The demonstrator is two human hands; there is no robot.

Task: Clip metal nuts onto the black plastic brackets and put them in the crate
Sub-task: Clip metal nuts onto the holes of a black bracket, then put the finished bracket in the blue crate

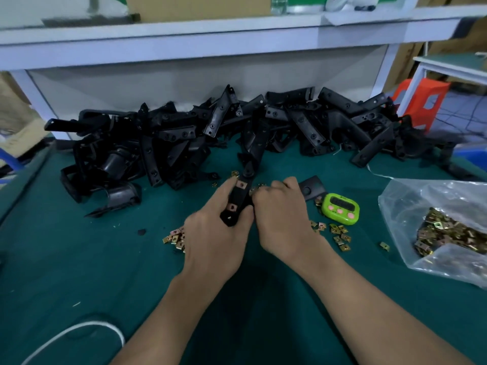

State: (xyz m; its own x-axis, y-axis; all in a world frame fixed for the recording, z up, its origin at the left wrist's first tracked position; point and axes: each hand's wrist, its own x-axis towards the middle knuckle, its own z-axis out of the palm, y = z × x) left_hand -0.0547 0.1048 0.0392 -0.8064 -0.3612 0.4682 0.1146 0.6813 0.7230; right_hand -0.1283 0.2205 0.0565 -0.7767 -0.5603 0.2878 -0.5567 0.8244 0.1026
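Head view, single frame. Green mat [79, 259] covers the bench. Left hand [213, 238] grasps a black bracket [238, 198] from the left, fingers wrapped round its near end, thumb lying along the upper left edge; the bracket is held just above the mat at centre, long axis pointing away towards the back. Two copper-coloured nuts seated on its face: upper nut [241, 184], lower nut [232, 206]. Right hand [282, 219] is clenched against the bracket's right edge, knuckles up; fingertips hidden, so cannot tell whether a further nut is pinched there. Loose nuts on the mat: one cluster [174, 238] just left of the left hand, another [340, 234] right of the right hand. Heap of black brackets [237, 133] along the back wall of the bench. Green timer [340, 208] near the right hand, touching nothing held. Clear plastic bag [411, 206] at far right, open, with a mass of nuts inside. White cable [79, 333] at the near left.
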